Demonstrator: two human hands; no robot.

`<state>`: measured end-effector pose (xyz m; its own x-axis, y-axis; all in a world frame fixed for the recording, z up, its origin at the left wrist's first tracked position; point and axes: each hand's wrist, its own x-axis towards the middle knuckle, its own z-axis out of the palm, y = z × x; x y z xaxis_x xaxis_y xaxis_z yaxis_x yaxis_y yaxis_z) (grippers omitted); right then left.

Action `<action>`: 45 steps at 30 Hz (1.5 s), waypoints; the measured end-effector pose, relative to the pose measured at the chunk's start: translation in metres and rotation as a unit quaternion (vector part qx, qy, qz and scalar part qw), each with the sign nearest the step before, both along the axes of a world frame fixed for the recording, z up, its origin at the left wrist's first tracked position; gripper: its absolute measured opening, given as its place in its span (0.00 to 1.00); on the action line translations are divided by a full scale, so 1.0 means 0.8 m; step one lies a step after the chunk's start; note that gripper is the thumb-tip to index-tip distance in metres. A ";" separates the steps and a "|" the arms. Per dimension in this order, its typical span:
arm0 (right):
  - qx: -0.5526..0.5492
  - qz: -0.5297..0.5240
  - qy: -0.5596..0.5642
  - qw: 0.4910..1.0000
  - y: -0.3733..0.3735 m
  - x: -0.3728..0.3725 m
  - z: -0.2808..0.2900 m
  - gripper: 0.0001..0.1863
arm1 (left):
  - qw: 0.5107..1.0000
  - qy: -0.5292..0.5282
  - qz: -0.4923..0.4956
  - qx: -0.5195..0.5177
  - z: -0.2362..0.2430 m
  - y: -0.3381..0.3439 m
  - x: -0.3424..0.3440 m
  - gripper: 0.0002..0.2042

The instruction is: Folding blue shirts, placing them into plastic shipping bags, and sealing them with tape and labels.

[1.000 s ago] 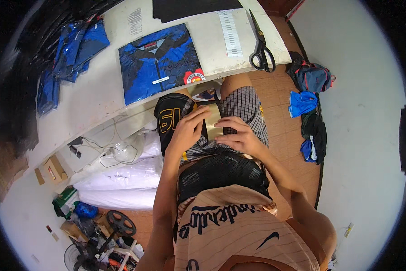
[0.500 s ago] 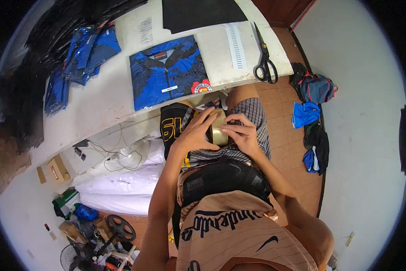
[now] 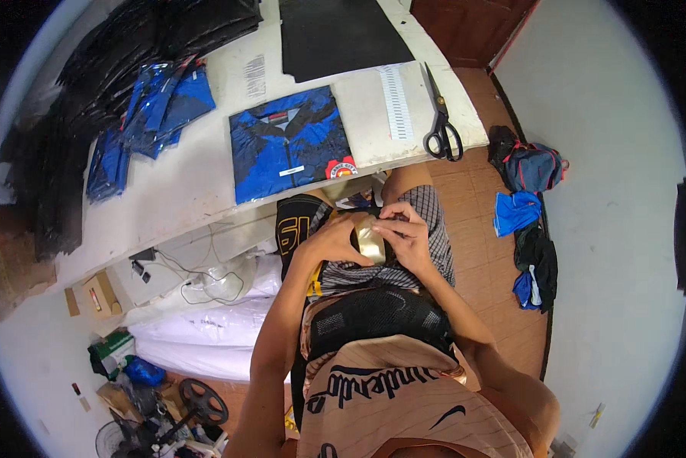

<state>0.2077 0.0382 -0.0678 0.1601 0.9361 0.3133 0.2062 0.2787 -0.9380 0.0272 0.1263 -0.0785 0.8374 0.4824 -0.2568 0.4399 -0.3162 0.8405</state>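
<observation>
A roll of shiny tan packing tape (image 3: 370, 244) is held over my lap, below the table's front edge. My left hand (image 3: 338, 238) wraps round its left side, thumb at the near edge. My right hand (image 3: 405, 233) pinches with thumb and fingertips at the roll's upper right; whether a tape end is between them is too small to tell. On the table beyond lies a folded blue and black shirt (image 3: 289, 145) in clear plastic. To its right are a strip of white labels (image 3: 395, 103) and black-handled scissors (image 3: 442, 126).
The white table (image 3: 175, 191) curves ahead of me. Blue packed shirts (image 3: 164, 107) and stacked black plastic packs (image 3: 129, 46) lie at its left. A black sheet (image 3: 343, 38) is at the back. A backpack (image 3: 537, 166) and loose clothes (image 3: 537, 259) lie on the floor at right.
The view has shifted slightly, so the table sits lower in the picture. Both hands remain on the tape roll, which has turned a little, with my right fingers near its upper edge.
</observation>
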 end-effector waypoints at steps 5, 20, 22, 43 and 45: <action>0.032 0.019 -0.007 0.999 0.001 0.010 0.014 0.09 | 0.999 0.023 -0.011 -0.027 -0.025 0.011 0.001 0.50; 0.079 0.054 -0.114 0.989 0.023 0.023 0.075 0.17 | 0.919 -0.257 0.220 0.200 0.064 -0.043 0.000 0.07; 0.035 -0.172 -0.036 0.984 0.037 0.057 0.077 0.18 | 0.924 -0.266 0.202 0.186 0.060 -0.037 0.011 0.07; -0.265 -0.022 0.257 0.929 0.084 0.238 0.054 0.10 | 0.928 -0.167 0.225 0.244 0.088 -0.058 -0.009 0.05; -0.224 -0.066 0.311 0.921 0.033 0.213 0.072 0.08 | 0.929 -0.176 0.211 0.248 0.085 -0.066 -0.013 0.05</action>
